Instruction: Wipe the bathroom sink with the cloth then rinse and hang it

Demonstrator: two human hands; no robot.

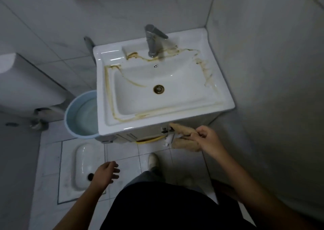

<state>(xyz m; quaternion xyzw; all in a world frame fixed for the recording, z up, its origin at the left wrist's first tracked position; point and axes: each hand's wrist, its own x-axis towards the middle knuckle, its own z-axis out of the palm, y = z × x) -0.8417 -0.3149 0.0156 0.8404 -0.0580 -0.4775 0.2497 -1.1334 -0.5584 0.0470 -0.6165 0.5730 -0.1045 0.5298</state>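
A white rectangular sink (175,114) stands in the room's corner, streaked with yellow-brown stains along its rim and basin. Its metal faucet (152,40) rises at the back, and the drain (158,89) sits mid-basin. My right hand (208,139) is below the sink's front right edge, gripping a beige cloth (184,137) that drapes beside a white fitting on the cabinet front. My left hand (106,173) hangs lower left over the floor, fingers apart and holding nothing.
A light blue bucket (70,114) stands against the sink's left side. A squat toilet pan (84,166) is set in the tiled floor below it. A white tank (26,82) hangs at left. A yellow hose (149,140) curls under the cabinet. Walls close in behind and right.
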